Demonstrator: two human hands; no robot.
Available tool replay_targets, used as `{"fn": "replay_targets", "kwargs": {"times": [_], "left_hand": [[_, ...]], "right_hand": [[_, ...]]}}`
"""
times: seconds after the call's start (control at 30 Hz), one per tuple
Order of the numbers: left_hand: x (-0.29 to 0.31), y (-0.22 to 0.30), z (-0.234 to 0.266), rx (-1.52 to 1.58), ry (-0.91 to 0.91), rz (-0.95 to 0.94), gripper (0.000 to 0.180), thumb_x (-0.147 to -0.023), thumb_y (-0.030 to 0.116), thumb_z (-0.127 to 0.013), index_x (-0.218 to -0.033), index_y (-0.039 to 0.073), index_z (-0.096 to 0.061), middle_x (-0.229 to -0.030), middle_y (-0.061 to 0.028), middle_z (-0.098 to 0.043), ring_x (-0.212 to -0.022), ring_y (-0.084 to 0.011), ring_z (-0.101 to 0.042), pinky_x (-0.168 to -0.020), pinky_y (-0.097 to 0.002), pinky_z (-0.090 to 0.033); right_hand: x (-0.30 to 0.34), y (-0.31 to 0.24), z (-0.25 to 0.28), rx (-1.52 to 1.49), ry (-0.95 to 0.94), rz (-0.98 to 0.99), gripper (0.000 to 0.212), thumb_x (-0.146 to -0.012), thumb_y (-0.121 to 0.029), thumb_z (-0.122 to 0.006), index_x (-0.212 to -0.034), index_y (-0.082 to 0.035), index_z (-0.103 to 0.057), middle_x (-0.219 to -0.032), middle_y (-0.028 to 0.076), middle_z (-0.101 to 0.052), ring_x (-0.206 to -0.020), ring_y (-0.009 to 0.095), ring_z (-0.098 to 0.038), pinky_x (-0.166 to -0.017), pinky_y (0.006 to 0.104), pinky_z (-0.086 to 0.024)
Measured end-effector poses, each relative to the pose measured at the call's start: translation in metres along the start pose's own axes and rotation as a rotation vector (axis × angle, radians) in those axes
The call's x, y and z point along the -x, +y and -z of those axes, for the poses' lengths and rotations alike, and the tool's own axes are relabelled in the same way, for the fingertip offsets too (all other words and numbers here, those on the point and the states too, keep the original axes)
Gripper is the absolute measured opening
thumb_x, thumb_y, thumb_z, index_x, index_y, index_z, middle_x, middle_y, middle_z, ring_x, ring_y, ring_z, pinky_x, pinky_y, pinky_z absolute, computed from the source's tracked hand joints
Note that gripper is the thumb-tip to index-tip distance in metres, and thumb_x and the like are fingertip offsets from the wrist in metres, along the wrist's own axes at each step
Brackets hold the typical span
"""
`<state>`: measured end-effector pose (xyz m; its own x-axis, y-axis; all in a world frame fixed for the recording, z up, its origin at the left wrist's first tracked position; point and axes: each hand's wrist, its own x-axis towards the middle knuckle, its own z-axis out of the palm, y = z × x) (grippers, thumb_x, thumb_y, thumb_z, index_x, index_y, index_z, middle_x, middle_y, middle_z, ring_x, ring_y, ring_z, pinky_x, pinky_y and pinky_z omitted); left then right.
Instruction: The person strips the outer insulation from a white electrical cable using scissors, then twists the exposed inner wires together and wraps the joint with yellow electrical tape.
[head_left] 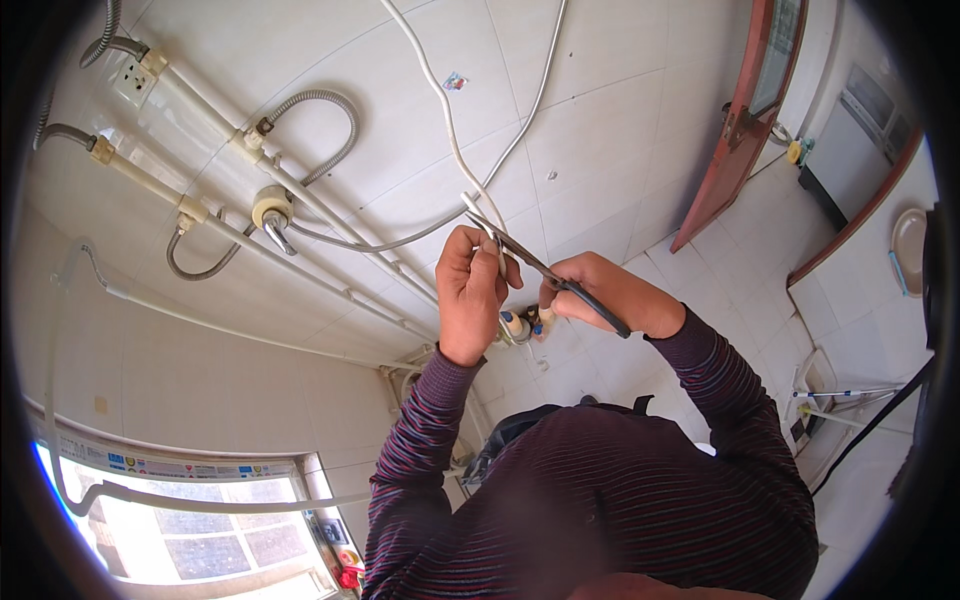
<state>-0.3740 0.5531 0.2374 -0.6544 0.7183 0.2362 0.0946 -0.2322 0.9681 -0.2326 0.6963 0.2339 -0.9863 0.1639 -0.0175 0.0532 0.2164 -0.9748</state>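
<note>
My left hand point(468, 290) is closed around the end of a white cable point(440, 105) that runs up across the white tiled wall. My right hand point(605, 295) grips the black handles of a pair of cutting pliers point(525, 258). The metal jaws of the pliers point up and left and meet the cable end just above my left fingers. Both hands are close together in the middle of the view. My sleeves are dark with thin stripes.
White pipes point(200, 110) with a mixer valve point(270, 208) and ribbed metal hoses point(330, 100) cross the tiled wall on the left. A wall socket point(133, 78) sits at top left. A red-brown door point(745, 120) stands at right, a window point(170, 520) at bottom left.
</note>
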Motion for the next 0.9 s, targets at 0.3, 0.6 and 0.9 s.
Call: {"fn": "replay_targets", "kwargs": {"times": [0.3, 0.6, 0.9], "left_hand": [[0.008, -0.018, -0.015, 0.098, 0.005, -0.063, 0.017, -0.109, 0.017, -0.04, -0.108, 0.007, -0.053, -0.078, -0.0046, -0.065, -0.047, -0.0016, -0.039, -0.042, -0.0183, -0.03], [0.008, -0.021, -0.012, 0.105, -0.002, -0.082, 0.016, -0.108, 0.016, -0.041, -0.109, 0.006, -0.054, -0.079, -0.0026, -0.063, -0.054, -0.0022, -0.044, -0.046, -0.0183, -0.032], [0.002, -0.018, 0.006, 0.055, -0.114, -0.124, 0.017, -0.106, 0.02, -0.045, -0.094, 0.01, -0.048, -0.067, 0.0027, -0.049, -0.055, -0.0031, -0.036, -0.049, -0.0205, -0.028]], "right_hand": [[0.002, -0.003, -0.024, 0.74, 0.456, 0.117, 0.044, -0.075, -0.019, -0.082, -0.103, 0.003, -0.055, -0.102, 0.019, -0.057, -0.092, 0.038, -0.063, -0.075, 0.0446, -0.053], [0.001, -0.008, -0.023, 0.759, 0.453, 0.128, 0.036, -0.074, -0.018, -0.082, -0.093, 0.003, -0.059, -0.093, 0.019, -0.06, -0.081, 0.037, -0.065, -0.07, 0.0442, -0.054], [0.002, -0.002, -0.009, 0.431, 0.228, 0.138, 0.022, -0.078, -0.016, -0.075, -0.078, 0.002, -0.063, -0.072, 0.014, -0.062, -0.063, 0.027, -0.063, -0.059, 0.04, -0.048]]}}
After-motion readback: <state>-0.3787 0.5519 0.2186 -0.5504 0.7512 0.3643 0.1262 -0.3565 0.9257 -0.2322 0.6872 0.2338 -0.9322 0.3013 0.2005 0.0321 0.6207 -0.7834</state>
